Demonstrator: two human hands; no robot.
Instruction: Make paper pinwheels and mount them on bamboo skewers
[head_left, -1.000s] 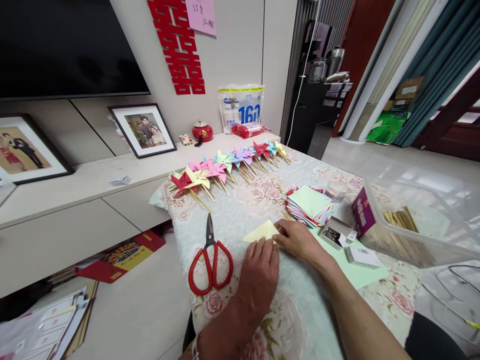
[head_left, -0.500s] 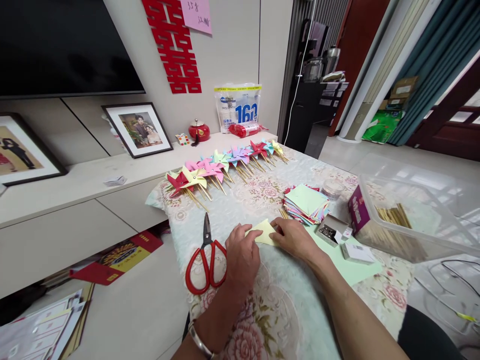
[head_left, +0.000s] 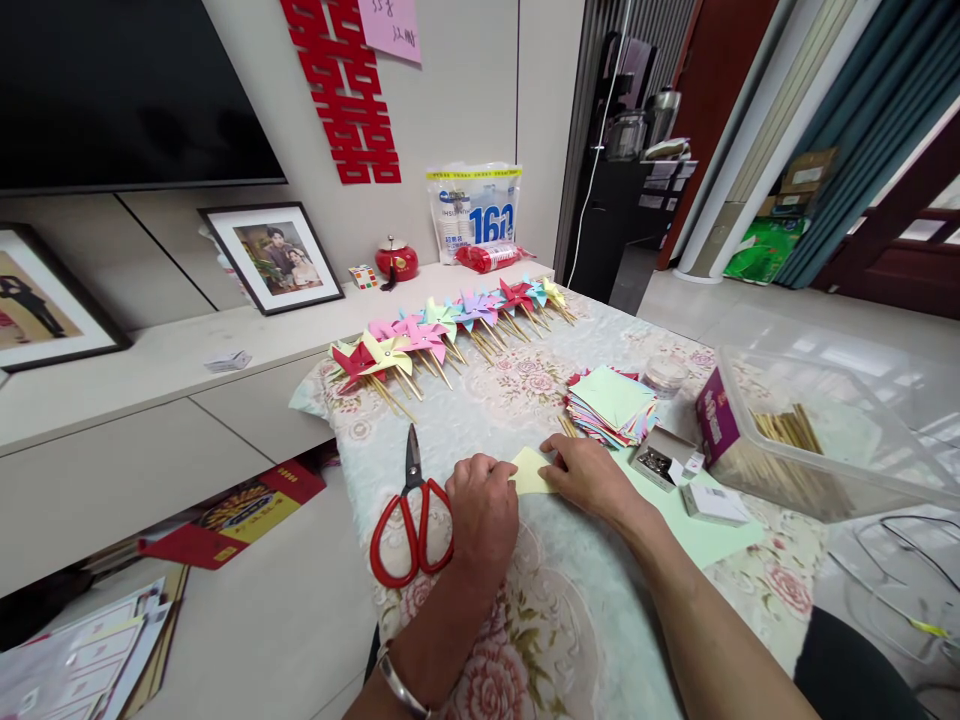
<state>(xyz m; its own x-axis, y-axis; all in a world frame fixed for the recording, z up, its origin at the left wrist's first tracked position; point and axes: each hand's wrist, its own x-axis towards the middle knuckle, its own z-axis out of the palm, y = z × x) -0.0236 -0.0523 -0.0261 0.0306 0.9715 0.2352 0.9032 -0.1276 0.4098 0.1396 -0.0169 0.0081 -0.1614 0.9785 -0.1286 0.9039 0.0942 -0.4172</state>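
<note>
Both hands press flat on a small yellow paper [head_left: 529, 470] at the centre of the frame. Left hand [head_left: 484, 505] covers the paper's left edge, fingers curled down onto it; right hand [head_left: 592, 475] holds the right edge with fingertips pressed together on the sheet. Neither hand lifts it: the paper lies on the floral tablecloth [head_left: 570, 620].

Judging by the pose, the step in hand is folding or creasing the sheet. A next move would call for one hand to pin the paper steady while the other runs along the fold, keeping the edges lined up.

Just left of the left hand lie red scissors [head_left: 411, 520], blades pointing away. Right of centre, just beyond the right hand, sits a stack of coloured squares [head_left: 613, 405], and beside it a small open box of pins [head_left: 658, 462]. A clear tub [head_left: 832, 440] with wooden sticks fills the right side. Across the upper middle runs a row of finished pinwheels [head_left: 450, 330]. A pale green sheet [head_left: 697, 535] lies under the right forearm.
</note>
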